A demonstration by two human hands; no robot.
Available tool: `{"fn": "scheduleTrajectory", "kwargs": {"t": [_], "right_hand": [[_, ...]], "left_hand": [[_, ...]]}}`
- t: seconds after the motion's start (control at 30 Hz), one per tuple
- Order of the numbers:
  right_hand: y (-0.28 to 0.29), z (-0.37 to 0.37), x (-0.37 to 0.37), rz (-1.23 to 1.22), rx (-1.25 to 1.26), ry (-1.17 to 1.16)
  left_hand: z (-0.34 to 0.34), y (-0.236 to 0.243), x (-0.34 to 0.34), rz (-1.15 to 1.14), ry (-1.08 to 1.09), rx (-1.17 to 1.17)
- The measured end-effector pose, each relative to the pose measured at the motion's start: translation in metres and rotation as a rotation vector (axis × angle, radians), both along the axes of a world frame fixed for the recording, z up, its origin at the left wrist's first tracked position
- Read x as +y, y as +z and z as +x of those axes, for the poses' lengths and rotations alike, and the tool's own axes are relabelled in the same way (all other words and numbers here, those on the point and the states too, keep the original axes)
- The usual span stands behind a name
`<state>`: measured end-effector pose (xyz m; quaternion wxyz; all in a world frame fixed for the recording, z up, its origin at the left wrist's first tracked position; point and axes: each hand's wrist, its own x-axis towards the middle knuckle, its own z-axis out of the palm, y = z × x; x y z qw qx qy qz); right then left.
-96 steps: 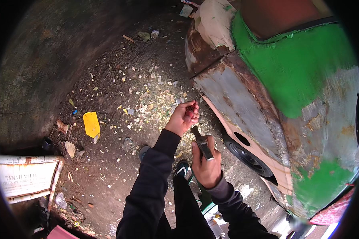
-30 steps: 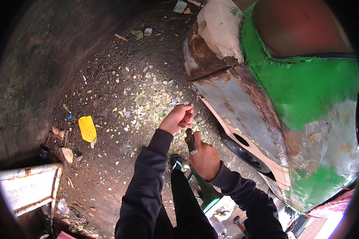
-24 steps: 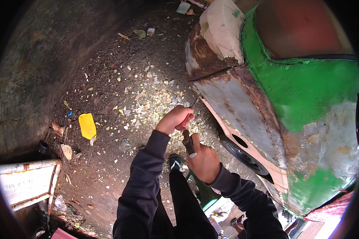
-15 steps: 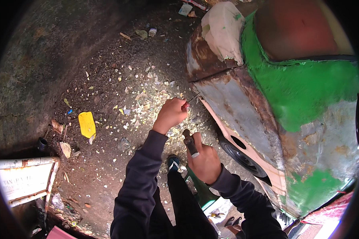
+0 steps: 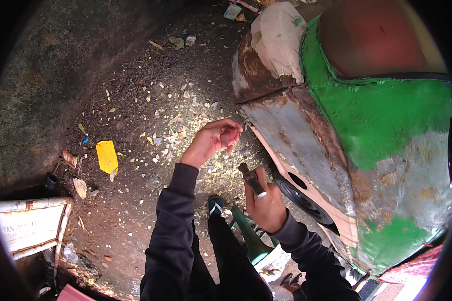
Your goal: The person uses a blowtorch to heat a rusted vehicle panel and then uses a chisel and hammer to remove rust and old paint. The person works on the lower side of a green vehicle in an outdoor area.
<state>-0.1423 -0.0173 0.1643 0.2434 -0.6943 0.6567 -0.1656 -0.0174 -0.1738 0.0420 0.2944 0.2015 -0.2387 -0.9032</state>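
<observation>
My left hand (image 5: 207, 143) is closed around a screwdriver-like tool with a reddish, rounded handle (image 5: 228, 136). Its thin shaft (image 5: 243, 123) points up to the right at the lower edge of the car body; I cannot tell whether the tip touches the metal. A hammer (image 5: 253, 183) is gripped in my right hand (image 5: 268, 206), its dark metal head sticking up above the fingers, below and right of the left hand. Beside both hands stands the old car body (image 5: 296, 135), with bare grey metal, rust and green paint.
A wheel (image 5: 306, 200) sits under the car's pinkish lower panel. My sandalled foot (image 5: 215, 206) is near a green plastic chair (image 5: 251, 236). Paint flakes litter the dirt around a yellow plastic piece (image 5: 107, 156). A rusty white metal frame (image 5: 30, 205) stands at the left.
My left hand has turned so its fingers and the tool's handle show, and it has shifted slightly left. My right hand has moved a little right and down with the hammer.
</observation>
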Motion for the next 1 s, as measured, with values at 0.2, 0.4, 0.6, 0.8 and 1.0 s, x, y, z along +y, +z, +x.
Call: {"fn": "scheduleTrajectory", "kwargs": {"t": [0.2,0.4,0.6,0.8,1.0], "right_hand": [[0.004,-0.004,-0.002,-0.022,-0.062,-0.056],[0.011,-0.001,-0.005,-0.041,-0.089,-0.095],[0.014,-0.002,-0.022,-0.059,-0.072,-0.022],[0.040,-0.005,-0.080,-0.153,-0.042,-0.081],[0.001,-0.043,-0.064,0.514,-0.784,-0.399]], "left_hand": [[-0.021,-0.010,0.008,-0.431,0.179,-0.318],[-0.042,-0.011,0.013,-0.344,0.356,-0.295],[-0.046,-0.017,-0.004,-0.224,0.349,-0.287],[-0.048,-0.013,-0.006,-0.187,0.374,-0.232],[-0.032,-0.031,-0.008,-0.285,0.219,-0.109]]}}
